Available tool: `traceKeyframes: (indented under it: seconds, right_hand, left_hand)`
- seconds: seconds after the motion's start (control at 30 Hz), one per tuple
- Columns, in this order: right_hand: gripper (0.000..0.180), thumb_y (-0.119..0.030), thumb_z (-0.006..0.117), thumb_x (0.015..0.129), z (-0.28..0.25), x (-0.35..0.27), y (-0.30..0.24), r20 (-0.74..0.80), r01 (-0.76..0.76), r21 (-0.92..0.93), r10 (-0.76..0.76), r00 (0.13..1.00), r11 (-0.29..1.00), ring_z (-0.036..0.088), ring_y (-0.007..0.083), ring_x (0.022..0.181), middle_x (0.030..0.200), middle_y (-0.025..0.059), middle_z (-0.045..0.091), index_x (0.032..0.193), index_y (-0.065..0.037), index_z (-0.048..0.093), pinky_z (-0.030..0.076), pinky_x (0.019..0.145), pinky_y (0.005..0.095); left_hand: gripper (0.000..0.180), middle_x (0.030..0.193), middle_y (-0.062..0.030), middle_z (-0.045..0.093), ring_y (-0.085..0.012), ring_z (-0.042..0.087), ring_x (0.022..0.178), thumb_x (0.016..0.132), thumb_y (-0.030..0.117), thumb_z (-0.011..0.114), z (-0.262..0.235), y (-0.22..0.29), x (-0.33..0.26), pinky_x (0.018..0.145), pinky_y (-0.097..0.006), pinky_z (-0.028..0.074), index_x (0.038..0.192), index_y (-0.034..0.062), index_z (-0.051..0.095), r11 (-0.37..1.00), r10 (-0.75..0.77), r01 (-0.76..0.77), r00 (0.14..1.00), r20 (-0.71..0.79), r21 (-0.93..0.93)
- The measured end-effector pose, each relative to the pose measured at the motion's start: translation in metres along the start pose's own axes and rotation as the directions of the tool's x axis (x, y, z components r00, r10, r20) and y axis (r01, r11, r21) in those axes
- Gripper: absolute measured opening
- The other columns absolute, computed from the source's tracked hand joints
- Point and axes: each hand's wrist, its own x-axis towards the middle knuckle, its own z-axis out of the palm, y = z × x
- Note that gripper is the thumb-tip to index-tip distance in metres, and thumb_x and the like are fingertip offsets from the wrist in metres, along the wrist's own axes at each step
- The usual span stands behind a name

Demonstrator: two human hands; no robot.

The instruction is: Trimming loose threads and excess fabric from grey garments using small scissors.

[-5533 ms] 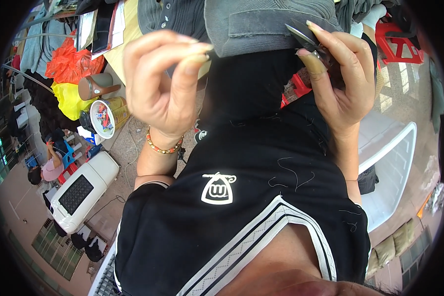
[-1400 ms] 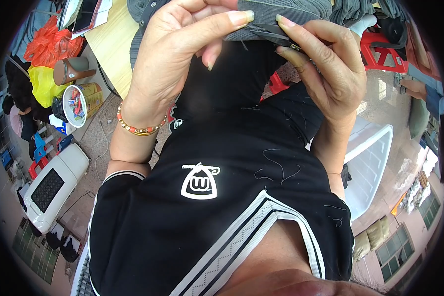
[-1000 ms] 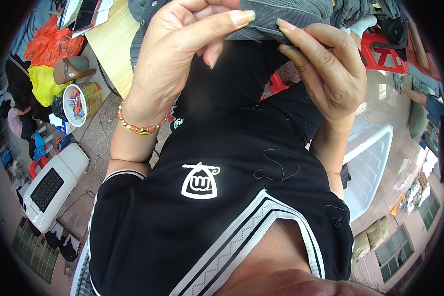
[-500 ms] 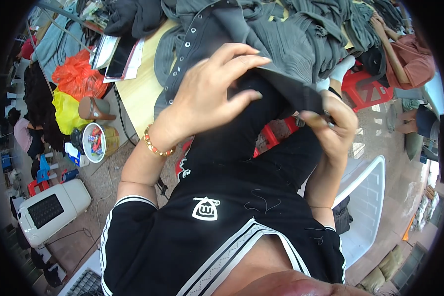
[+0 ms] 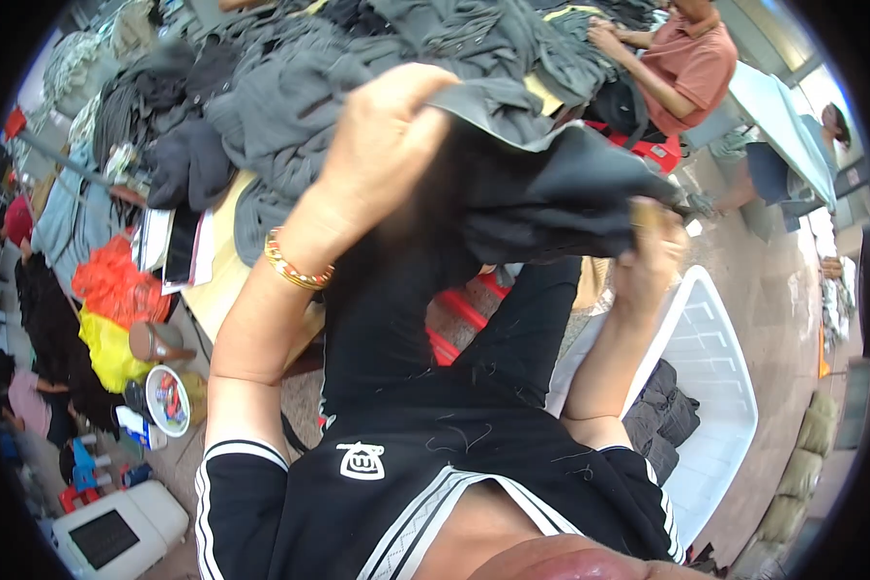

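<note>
A dark grey garment point(image 5: 551, 198) is stretched between my two hands above my lap, partly smeared by motion. My left hand point(image 5: 391, 135), with a gold and red bracelet on its wrist, is closed on the garment's upper left edge. At the opposite end, my right hand point(image 5: 651, 249) pinches its edge; the fingertips are blurred. The cloth hangs in loose folds and merges with my black trousers below. Just beyond my hands lies a large heap of grey garments point(image 5: 300, 87) on the table.
To my right stands a white plastic bin point(image 5: 715, 387) with dark cloth inside. On the left are a red plastic bag point(image 5: 121, 280), a yellow bag point(image 5: 111, 348), a brown cup point(image 5: 155, 340) and a tub of small packets point(image 5: 169, 401). A co-worker point(image 5: 686, 63) sits at the far right.
My left hand, open before, has closed on the garment and moved up. My right hand has lowered slightly, and the cloth is spread wider. The view has shifted, showing more of the heap and bin.
</note>
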Motion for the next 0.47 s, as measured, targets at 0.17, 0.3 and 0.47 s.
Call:
traceKeyframes:
  seconds: [0.17, 0.3, 0.47]
  right_hand:
    - [0.032, -0.006, 0.071, 0.09, 0.043, -0.004, -0.019, 0.273, -0.323, 0.201, 0.264, 0.925, 0.925, 0.038, -0.0008, 0.041, 0.082, -0.0009, 0.064, 0.119, -0.001, 0.059, 0.03, 0.039, 0.0148]
    - [0.049, -0.016, 0.074, 0.091, 0.02, 0.014, -0.025, 0.267, -0.174, 0.388, 0.07, 0.961, 0.905, 0.064, 0.0233, 0.111, 0.123, 0.0129, 0.063, 0.131, 0.001, 0.052, 0.053, 0.097, 0.0363]
    - [0.062, -0.026, 0.071, 0.093, -0.003, 0.026, -0.049, 0.149, -0.07, 0.308, 0.024, 0.989, 0.949, 0.058, 0.0275, 0.121, 0.14, 0.0133, 0.053, 0.144, -0.004, 0.042, 0.047, 0.107, 0.0414]
  left_hand:
    - [0.019, 0.091, -0.0013, 0.07, -0.0062, 0.063, 0.084, 0.096, 0.007, 0.055, 0.05, 0.068, 0.038, 0.075, -0.023, 0.051, 0.105, -0.0018, 0.069, 0.831, -0.047, 0.163, 0.974, 0.224, -0.532]
    - [0.016, 0.091, -0.0053, 0.069, -0.0093, 0.065, 0.087, 0.093, 0.006, 0.059, 0.068, 0.107, 0.061, 0.077, -0.025, 0.052, 0.104, -0.0028, 0.068, 0.772, 0.045, 0.134, 0.964, 0.263, -0.622]
    - [0.044, 0.135, -0.0127, 0.051, -0.0197, 0.066, 0.107, 0.091, 0.007, 0.067, 0.08, 0.122, 0.067, 0.091, -0.03, 0.054, 0.134, 0.0058, 0.056, 0.782, 0.313, -0.146, 0.933, 0.179, -0.606]
